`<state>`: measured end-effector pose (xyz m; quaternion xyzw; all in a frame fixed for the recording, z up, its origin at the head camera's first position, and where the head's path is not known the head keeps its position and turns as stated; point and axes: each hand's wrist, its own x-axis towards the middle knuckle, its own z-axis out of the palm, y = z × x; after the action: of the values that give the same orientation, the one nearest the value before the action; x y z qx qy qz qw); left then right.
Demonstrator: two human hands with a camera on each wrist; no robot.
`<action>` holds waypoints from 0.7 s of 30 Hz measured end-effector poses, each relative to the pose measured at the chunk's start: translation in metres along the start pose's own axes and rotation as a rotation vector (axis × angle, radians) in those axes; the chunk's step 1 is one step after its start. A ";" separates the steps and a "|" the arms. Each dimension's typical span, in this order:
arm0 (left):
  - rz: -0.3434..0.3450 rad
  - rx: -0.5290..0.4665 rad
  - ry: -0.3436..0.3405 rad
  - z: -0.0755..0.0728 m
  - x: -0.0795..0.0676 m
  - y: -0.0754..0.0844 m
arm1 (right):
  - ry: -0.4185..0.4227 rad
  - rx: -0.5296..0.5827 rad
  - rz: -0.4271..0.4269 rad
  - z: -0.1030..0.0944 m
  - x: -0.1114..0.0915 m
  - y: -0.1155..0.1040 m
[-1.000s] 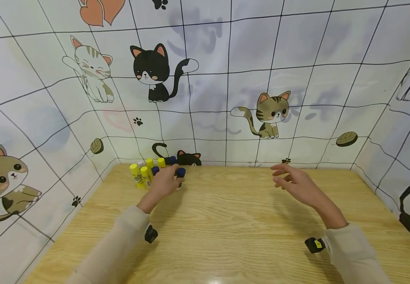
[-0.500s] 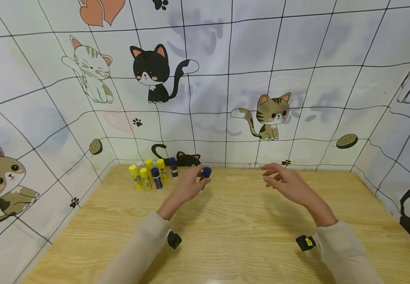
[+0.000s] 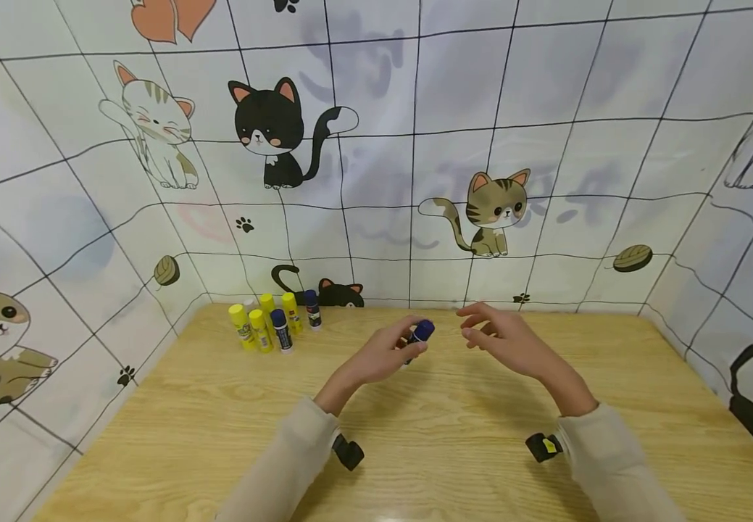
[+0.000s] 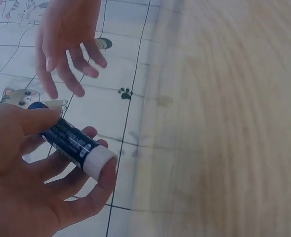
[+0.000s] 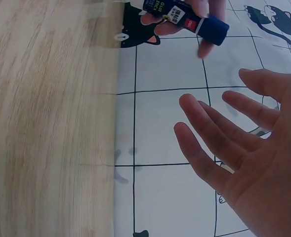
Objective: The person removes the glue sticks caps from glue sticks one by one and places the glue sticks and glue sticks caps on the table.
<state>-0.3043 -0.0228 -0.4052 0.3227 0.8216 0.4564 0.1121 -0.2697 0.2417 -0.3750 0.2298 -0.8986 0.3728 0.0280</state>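
Observation:
My left hand (image 3: 385,351) holds a dark blue glue stick (image 3: 421,332) above the middle of the table, its blue cap tilted up toward the right. In the left wrist view the thumb and fingers curl round the glue stick (image 4: 71,142), with its white base near the little finger. The right wrist view shows "glue stick" lettering on the label of the glue stick (image 5: 175,14). Just right of it, my right hand (image 3: 503,341) hovers with loosely bent, spread fingers and nothing in them. A small gap separates its fingertips from the blue cap.
At the table's back left stands a group of upright glue sticks: several with yellow caps (image 3: 260,328), and dark blue ones (image 3: 281,330) beside them. A cat-printed sheet (image 3: 376,181) rises behind and at both sides of the wooden table (image 3: 454,449).
My left hand has carried the blue glue stick from the group at back left rightward to the table's middle. The right hand has drifted left toward it.

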 end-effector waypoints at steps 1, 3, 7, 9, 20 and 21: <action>-0.005 -0.003 -0.005 0.002 -0.001 -0.001 | -0.003 0.000 -0.002 0.000 0.000 0.000; -0.015 0.009 -0.007 0.006 -0.002 -0.002 | 0.002 0.002 0.002 0.000 0.000 0.000; -0.017 0.044 0.012 0.012 -0.002 -0.003 | 0.010 0.030 0.004 0.001 -0.001 -0.003; -0.010 0.058 0.027 0.015 -0.002 -0.002 | 0.014 0.054 0.004 0.003 -0.002 -0.007; 0.087 0.154 0.045 0.019 -0.006 0.010 | -0.008 0.012 -0.076 0.017 -0.002 -0.018; 0.087 0.169 0.051 0.019 -0.006 0.011 | -0.006 0.009 -0.082 0.018 -0.002 -0.018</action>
<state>-0.2860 -0.0097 -0.4076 0.3546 0.8450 0.3981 0.0435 -0.2582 0.2191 -0.3771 0.2676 -0.8869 0.3744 0.0394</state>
